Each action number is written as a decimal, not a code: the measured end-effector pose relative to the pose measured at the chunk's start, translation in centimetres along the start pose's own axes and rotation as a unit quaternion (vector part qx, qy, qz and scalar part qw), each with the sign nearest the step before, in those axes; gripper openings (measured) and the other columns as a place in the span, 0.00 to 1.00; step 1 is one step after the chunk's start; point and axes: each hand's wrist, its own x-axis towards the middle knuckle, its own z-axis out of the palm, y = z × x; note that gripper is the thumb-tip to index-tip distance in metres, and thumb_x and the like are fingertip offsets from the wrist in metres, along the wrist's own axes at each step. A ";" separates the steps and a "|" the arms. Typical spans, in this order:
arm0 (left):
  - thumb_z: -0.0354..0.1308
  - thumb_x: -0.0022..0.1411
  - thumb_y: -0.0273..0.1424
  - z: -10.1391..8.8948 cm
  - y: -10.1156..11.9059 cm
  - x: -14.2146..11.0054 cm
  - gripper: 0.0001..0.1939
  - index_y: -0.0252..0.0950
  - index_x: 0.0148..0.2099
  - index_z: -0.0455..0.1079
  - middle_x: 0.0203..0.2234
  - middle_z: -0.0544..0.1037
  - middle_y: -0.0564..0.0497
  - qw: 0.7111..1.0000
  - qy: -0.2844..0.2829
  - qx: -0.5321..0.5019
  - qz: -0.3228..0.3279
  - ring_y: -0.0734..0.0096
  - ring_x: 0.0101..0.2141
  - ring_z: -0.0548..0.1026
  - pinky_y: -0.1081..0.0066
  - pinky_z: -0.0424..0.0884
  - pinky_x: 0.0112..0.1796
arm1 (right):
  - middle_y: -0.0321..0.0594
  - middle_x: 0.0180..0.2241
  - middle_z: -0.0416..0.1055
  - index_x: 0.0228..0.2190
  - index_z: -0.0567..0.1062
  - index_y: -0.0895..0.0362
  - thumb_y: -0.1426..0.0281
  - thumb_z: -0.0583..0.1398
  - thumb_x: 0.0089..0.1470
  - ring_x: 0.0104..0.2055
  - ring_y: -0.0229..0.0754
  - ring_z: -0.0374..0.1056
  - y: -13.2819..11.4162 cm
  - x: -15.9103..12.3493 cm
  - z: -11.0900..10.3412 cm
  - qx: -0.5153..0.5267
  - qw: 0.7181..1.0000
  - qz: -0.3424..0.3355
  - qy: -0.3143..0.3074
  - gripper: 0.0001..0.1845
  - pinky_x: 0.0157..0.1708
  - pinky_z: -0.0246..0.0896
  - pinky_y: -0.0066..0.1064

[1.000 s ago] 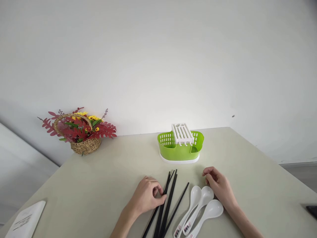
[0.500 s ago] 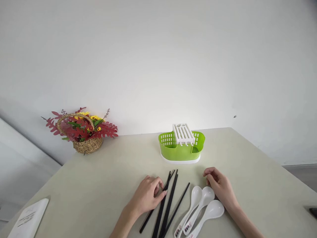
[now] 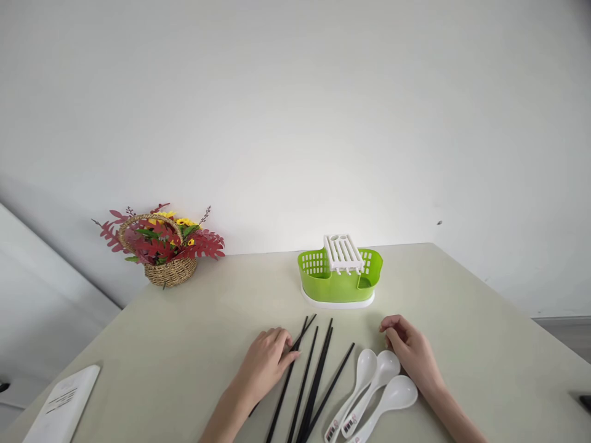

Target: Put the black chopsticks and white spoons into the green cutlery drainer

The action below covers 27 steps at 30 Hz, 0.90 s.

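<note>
Several black chopsticks point(image 3: 314, 384) lie fanned out on the beige table point(image 3: 194, 344) in front of me. My left hand point(image 3: 266, 360) rests on the leftmost ones, fingers curled and pressed on them near their far ends. Three white spoons point(image 3: 376, 387) lie side by side to the right of the chopsticks. My right hand point(image 3: 410, 351) rests loosely curled on the table, just right of the spoon bowls, with nothing visible in it. A green cutlery holder point(image 3: 339, 280) with a white slotted insert and white base stands behind both hands.
A wicker basket of red and yellow artificial flowers point(image 3: 166, 249) stands at the back left against the white wall. A white printed sheet point(image 3: 62, 403) lies at the near left table edge. A dark object point(image 3: 585, 401) shows at the right edge.
My left hand has slid left, dragging a couple of chopsticks away from the bundle so they spread out. The right hand has stayed put. The view has shifted slightly.
</note>
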 end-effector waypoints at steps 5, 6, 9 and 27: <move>0.55 0.69 0.26 -1.1 0.1 0.0 0.06 0.36 0.39 0.73 0.38 0.80 0.44 0.990 -0.007 0.138 -0.040 0.57 0.39 0.78 0.63 0.69 0.42 | 0.35 0.29 0.73 0.32 0.72 0.52 0.63 0.56 0.54 0.26 0.41 0.66 0.2 0.1 0.0 0.002 1.000 -0.004 -0.004 0.08 0.29 0.60 0.32; 0.55 0.68 0.25 -1.1 0.3 0.0 0.07 0.36 0.38 0.74 0.37 0.80 0.43 0.985 -0.011 0.166 -0.048 0.56 0.39 0.79 0.62 0.69 0.42 | 0.35 0.29 0.72 0.32 0.72 0.52 0.63 0.56 0.54 0.26 0.41 0.66 0.3 0.1 0.0 0.003 1.000 -0.005 -0.004 0.08 0.29 0.60 0.32; 0.54 0.64 0.18 -0.8 1.1 0.3 0.10 0.33 0.37 0.76 0.35 0.80 0.39 0.968 -0.039 0.242 -0.055 0.52 0.39 0.80 0.62 0.71 0.42 | 0.34 0.29 0.73 0.32 0.72 0.52 0.63 0.56 0.53 0.26 0.41 0.66 0.4 0.2 0.0 0.005 1.000 -0.006 -0.003 0.08 0.29 0.61 0.32; 0.55 0.72 0.41 -3.4 3.0 1.5 0.12 0.42 0.48 0.74 0.45 0.85 0.47 0.930 0.268 -0.250 0.020 0.62 0.45 0.84 0.68 0.80 0.48 | 0.36 0.30 0.75 0.32 0.72 0.52 0.63 0.57 0.52 0.25 0.41 0.66 0.3 0.2 0.2 0.024 1.000 -0.007 0.003 0.08 0.28 0.61 0.32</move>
